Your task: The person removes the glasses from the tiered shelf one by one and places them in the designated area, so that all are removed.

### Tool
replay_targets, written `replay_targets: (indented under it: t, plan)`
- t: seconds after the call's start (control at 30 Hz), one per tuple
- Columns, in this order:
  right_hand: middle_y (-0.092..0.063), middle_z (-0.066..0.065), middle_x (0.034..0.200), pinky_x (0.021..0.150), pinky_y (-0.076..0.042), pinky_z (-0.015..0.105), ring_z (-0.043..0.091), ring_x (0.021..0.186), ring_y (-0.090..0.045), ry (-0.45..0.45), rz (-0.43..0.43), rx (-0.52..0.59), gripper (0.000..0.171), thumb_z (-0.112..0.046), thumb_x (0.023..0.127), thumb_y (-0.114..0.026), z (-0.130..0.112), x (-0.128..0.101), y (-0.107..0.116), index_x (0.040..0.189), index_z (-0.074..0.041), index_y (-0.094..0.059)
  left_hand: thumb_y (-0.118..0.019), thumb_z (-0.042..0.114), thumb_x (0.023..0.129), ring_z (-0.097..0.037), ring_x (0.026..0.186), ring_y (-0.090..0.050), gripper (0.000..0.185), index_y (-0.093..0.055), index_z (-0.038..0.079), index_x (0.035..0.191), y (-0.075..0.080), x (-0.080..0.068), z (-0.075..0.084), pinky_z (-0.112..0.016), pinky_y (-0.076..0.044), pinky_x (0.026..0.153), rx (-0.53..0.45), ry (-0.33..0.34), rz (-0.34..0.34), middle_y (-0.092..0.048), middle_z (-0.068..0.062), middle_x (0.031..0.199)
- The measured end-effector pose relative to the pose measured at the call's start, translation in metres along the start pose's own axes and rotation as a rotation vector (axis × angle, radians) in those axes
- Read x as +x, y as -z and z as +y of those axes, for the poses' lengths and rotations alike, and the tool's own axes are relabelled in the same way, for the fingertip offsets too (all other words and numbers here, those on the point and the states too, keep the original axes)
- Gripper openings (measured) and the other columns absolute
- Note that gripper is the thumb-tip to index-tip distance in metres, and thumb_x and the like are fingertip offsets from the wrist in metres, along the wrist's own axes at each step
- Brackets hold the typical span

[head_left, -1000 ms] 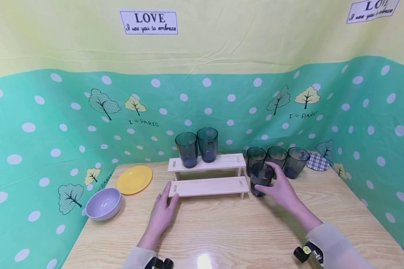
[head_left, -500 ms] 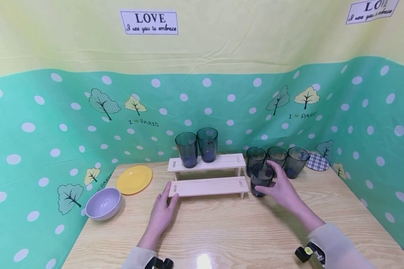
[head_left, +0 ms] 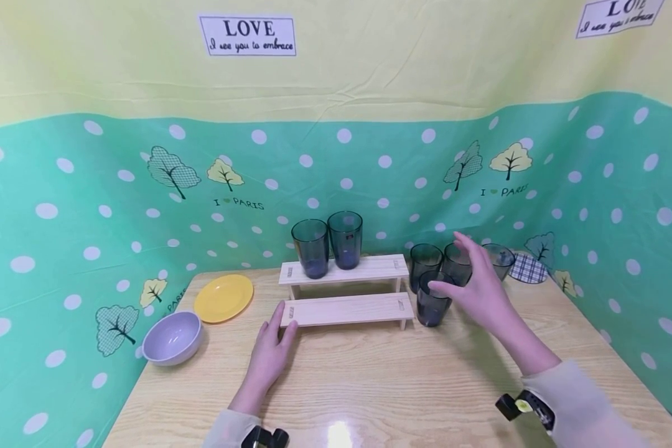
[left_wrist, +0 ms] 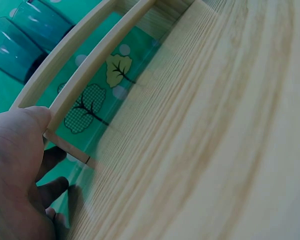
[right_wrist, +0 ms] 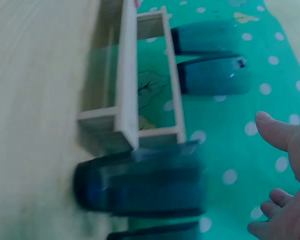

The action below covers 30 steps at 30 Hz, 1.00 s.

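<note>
Your right hand [head_left: 484, 289] is above the table [head_left: 369, 386], fingers spread and relaxed, gripping nothing; it hovers over the front tumbler [head_left: 432, 298], which stands upright on the table just beside the right end of the two-step wooden rack [head_left: 344, 309]. Contact with that tumbler cannot be confirmed. Three more tumblers [head_left: 425, 261] stand behind it; two tumblers [head_left: 327, 244] stand on the rack's upper step. All appear empty. Your left hand [head_left: 271, 351] rests flat, fingertips touching the rack's lower left corner. The purple bowl [head_left: 172, 338] and yellow plate [head_left: 224, 298] hold nothing.
</note>
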State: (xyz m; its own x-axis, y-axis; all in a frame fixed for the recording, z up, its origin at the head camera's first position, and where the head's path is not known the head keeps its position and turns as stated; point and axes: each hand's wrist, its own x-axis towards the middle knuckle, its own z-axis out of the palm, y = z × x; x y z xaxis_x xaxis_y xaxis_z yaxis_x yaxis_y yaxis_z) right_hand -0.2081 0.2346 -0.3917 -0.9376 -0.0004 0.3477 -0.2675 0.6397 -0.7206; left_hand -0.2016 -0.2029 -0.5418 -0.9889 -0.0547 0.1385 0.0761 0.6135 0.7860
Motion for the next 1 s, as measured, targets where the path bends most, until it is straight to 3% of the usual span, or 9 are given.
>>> replay_targets:
  t: [0.2,0.47,0.73,1.0]
  plan:
    - [-0.034,0.021,0.171,0.123,-0.032,0.076,0.044,0.158,-0.035,0.06,-0.026,0.046,0.115,-0.03,0.089,-0.097,-0.024,0.017,-0.006,0.177,-0.026,-0.023,-0.053,0.048,0.117,-0.064,0.158,-0.02,0.071,-0.031,0.014,0.176,0.0,0.0,-0.001,-0.076,-0.021,0.127,0.004,0.004,-0.001,-0.038,-0.022,0.174]
    - [-0.033,0.019,0.171,0.128,-0.037,0.058,0.036,0.16,-0.034,0.085,-0.086,0.189,0.11,-0.019,0.093,-0.094,-0.048,0.042,-0.029,0.177,-0.02,-0.023,-0.053,0.049,0.117,-0.064,0.158,-0.02,0.072,-0.031,0.014,0.176,0.001,-0.001,0.0,-0.076,-0.021,0.127,0.002,0.009,-0.003,-0.038,-0.021,0.174]
    - [-0.035,0.018,0.171,0.129,-0.036,0.057,0.033,0.16,-0.034,0.109,-0.152,0.279,0.111,-0.022,0.093,-0.094,-0.071,0.064,-0.046,0.177,-0.022,-0.022,-0.053,0.049,0.117,-0.063,0.158,-0.021,0.071,-0.031,0.015,0.176,0.002,0.0,0.001,-0.077,-0.022,0.126,0.011,0.011,-0.003,-0.038,-0.022,0.174]
    - [-0.035,0.017,0.173,0.126,-0.041,0.056,0.037,0.159,-0.038,0.116,-0.206,0.267,0.11,-0.023,0.093,-0.094,-0.084,0.082,-0.071,0.177,-0.023,-0.022,-0.053,0.049,0.117,-0.064,0.158,-0.022,0.071,-0.031,0.014,0.176,0.001,0.0,0.0,-0.077,-0.022,0.126,0.019,0.012,-0.001,-0.039,-0.023,0.173]
